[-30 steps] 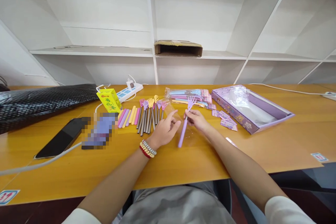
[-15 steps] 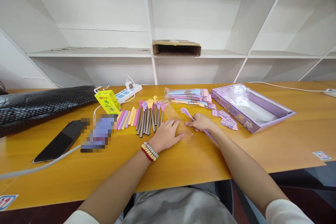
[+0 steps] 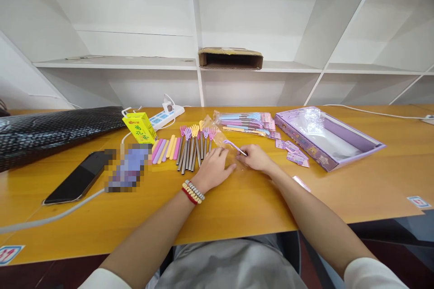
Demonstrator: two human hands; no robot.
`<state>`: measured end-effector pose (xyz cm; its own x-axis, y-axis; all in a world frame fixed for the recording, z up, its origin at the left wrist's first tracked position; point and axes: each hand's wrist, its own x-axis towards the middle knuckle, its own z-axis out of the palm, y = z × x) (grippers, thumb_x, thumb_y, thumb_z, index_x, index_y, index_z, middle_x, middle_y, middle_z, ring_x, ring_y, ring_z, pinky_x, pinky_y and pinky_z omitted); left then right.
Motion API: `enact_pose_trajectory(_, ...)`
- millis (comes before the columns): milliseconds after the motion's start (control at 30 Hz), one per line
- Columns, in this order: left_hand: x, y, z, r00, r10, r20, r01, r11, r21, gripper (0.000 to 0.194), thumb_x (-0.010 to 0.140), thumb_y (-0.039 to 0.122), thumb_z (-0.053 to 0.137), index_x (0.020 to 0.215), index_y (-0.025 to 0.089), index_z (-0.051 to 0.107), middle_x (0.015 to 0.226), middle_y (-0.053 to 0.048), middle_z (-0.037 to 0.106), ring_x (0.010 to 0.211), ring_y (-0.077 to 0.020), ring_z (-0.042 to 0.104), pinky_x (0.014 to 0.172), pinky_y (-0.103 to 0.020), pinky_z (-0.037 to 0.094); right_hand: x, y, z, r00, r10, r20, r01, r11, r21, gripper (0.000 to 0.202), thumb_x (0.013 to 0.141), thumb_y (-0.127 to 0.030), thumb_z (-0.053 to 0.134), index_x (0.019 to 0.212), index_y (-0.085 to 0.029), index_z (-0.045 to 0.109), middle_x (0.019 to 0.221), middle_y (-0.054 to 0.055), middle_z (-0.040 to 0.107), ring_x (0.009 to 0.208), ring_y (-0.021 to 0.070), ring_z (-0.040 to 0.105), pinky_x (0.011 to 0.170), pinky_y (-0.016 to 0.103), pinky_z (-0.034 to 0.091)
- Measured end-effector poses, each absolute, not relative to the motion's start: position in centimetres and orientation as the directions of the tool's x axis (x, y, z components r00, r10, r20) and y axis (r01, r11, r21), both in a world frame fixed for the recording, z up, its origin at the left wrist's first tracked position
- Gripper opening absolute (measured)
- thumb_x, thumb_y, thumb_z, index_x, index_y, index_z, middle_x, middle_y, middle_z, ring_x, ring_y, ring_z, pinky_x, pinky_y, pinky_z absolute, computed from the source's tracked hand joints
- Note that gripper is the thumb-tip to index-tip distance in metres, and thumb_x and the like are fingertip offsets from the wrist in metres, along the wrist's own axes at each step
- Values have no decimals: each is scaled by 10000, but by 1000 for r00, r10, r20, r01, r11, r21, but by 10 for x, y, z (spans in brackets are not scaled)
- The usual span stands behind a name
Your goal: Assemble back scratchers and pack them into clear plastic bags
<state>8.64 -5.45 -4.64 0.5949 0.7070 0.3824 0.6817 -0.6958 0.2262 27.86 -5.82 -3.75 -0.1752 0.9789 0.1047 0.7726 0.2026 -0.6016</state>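
Observation:
My right hand point(image 3: 256, 158) is closed around a purple back scratcher point(image 3: 233, 146), its small claw pointing left over a clear plastic bag point(image 3: 217, 132). Most of the scratcher's shaft and handle is hidden under that hand. My left hand point(image 3: 213, 169) lies on the bag's near left part, fingers bent against the film and thumb toward my right hand. Just left of the bag, several back scratcher rods point(image 3: 191, 151) with pink, purple and yellow claws lie side by side. Farther left is a row of pastel handle sleeves point(image 3: 166, 150).
Bagged back scratchers point(image 3: 244, 121) lie behind my hands. Small printed cards point(image 3: 296, 156) and a purple display box point(image 3: 325, 137) are to the right. On the left are a yellow drink carton point(image 3: 139, 127), a phone point(image 3: 79, 176), a power strip point(image 3: 166, 117) and a black wrapped roll point(image 3: 61, 133).
The scratcher's claw has moved left and down onto the bag, and my right hand has shifted slightly left. A card near my right forearm now shows. My left hand stays on the bag.

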Motion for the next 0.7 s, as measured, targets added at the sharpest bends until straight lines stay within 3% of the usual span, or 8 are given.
enact_pose_trajectory(200,88,-55,-40,519,750,410,702,-648,295,463,853,440,429,1204,138,445,961,-107,612,941,-244,562,865,-385,405,272,-63,-31,-115,954,278,732,271,-626,186,777,-307,510,737,-178,638,573,-22,535,553,98,416,559,204,309)
enact_pose_trajectory(333,90,-57,-38,401,833,381,677,-549,489,662,832,460,472,1360,140,235,915,-84,634,823,-219,604,761,-350,444,269,-66,-29,-116,935,336,613,333,-716,240,795,-366,505,765,-166,633,574,-29,491,536,92,379,533,208,299)
enact_pose_trajectory(467,92,-60,-36,356,828,434,461,-559,689,743,815,351,534,1395,151,116,905,-58,637,781,-160,607,738,-294,463,266,-67,-30,-103,927,361,520,359,-775,273,794,-401,513,794,-155,631,593,-27,474,546,90,364,528,209,298)
enact_pose_trajectory(567,94,-61,-33,295,799,524,297,-598,745,632,814,279,533,1365,178,241,830,-22,622,736,-125,592,712,-261,472,265,-67,-30,-63,910,410,512,382,-769,293,802,-415,510,781,-146,623,572,-31,437,537,87,343,516,211,283)
enact_pose_trajectory(700,92,-54,-35,157,836,526,281,-549,788,356,802,281,544,1139,170,533,798,-34,623,680,-121,584,669,-252,476,265,-68,-28,-65,912,406,552,371,-747,342,802,-458,507,760,-138,619,551,-38,393,529,82,323,501,214,259)
